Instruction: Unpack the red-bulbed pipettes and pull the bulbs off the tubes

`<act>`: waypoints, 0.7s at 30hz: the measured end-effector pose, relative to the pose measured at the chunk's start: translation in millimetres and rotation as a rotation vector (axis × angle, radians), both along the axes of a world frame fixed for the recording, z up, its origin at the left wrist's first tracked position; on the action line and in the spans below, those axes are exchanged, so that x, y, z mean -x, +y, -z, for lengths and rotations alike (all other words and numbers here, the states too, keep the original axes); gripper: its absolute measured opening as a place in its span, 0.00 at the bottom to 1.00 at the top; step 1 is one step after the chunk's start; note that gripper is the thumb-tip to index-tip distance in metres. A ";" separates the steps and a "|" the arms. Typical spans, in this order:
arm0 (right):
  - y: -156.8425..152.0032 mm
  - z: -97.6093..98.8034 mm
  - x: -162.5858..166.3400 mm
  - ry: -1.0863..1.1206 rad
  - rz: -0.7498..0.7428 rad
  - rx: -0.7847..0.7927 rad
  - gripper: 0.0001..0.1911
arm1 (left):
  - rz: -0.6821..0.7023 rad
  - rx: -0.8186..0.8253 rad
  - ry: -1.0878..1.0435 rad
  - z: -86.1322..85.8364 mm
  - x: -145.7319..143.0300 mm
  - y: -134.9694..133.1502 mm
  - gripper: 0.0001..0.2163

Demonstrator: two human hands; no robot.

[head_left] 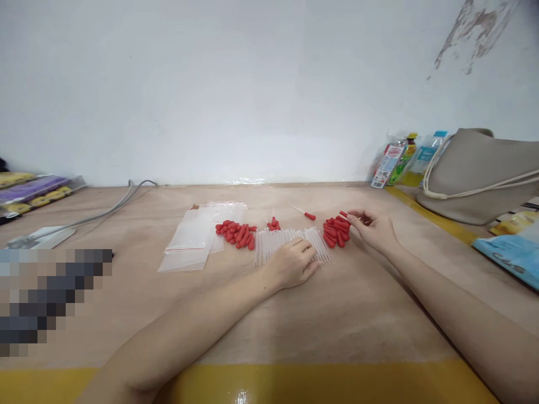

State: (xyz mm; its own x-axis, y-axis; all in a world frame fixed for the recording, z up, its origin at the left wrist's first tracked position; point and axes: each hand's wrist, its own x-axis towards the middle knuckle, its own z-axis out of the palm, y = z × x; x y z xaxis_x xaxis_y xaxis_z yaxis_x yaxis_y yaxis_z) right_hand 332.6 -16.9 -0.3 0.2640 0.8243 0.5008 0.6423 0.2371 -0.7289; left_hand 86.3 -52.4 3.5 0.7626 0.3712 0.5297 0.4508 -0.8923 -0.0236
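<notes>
A row of thin clear dropper tubes (269, 244) lies side by side at the middle of the table. My left hand (297, 261) rests over its right part, fingers curled closed onto the tubes; how many they pinch is hidden. Between the fingertips of my right hand (366, 224) is a red rubber dropper bulb (344, 214), held just above the right-hand pile of red bulbs (336, 231). Another pile of red bulbs (236, 233) sits left of the tubes. Behind the row are a few droppers with bulbs (273, 224) and a single assembled dropper (309, 215).
Clear zip bags (189, 235) lie left of the bulbs. A grey cable (113, 210) runs to a white power strip (46, 237). To the right stand a drink carton (387, 165), bottles (425, 157) and a grey bag (475, 174), with a blue packet (509, 261) nearer.
</notes>
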 end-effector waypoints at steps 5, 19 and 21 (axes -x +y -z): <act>3.0 1.7 -2.3 -0.050 0.013 0.008 0.17 | 0.013 -0.050 -0.098 -1.9 13.2 -11.8 0.10; 17.9 -32.8 11.3 -0.366 0.103 0.015 0.13 | -0.029 0.128 -0.170 -4.7 84.6 -41.3 0.06; 29.3 -47.1 29.6 -0.533 0.088 0.136 0.12 | -0.020 0.139 -0.165 -4.6 83.7 -40.9 0.07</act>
State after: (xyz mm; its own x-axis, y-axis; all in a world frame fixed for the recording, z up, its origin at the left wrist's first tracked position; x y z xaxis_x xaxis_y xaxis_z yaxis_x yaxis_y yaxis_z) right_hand 303.0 12.4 46.8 0.0742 0.8772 0.4744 0.9438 0.0920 -0.3176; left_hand 2.6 -93.3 8.1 0.6616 0.4636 0.5894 0.4557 -0.8728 0.1749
